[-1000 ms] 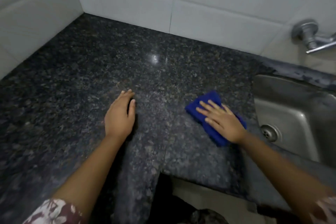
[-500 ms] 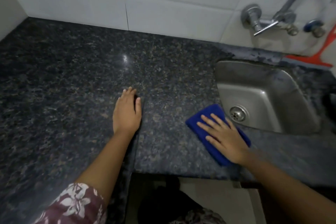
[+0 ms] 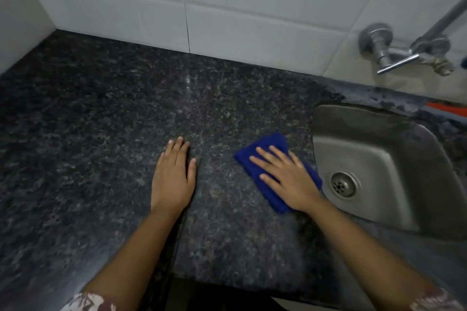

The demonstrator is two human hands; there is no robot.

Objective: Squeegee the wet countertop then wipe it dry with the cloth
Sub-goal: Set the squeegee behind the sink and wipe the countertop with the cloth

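A folded blue cloth [image 3: 262, 151] lies on the dark speckled granite countertop [image 3: 101, 134], close to the sink's left rim. My right hand [image 3: 285, 179] presses flat on the cloth with its fingers straight and spread, covering most of it. My left hand [image 3: 174, 177] rests palm down on the bare countertop, left of the cloth, fingers straight and together. A sliver of the orange-red squeegee [image 3: 452, 108] shows at the right edge, behind the sink.
A steel sink [image 3: 379, 139] with a round drain [image 3: 345, 184] is set into the counter on the right. A metal tap [image 3: 394, 55] juts from the white tiled wall [image 3: 227, 7] above it. The counter's front edge runs just below my forearms.
The cloth and my right hand have slid along the counter beside the sink's left rim. The view has swung right, then slightly back left. My left hand stays flat in place.
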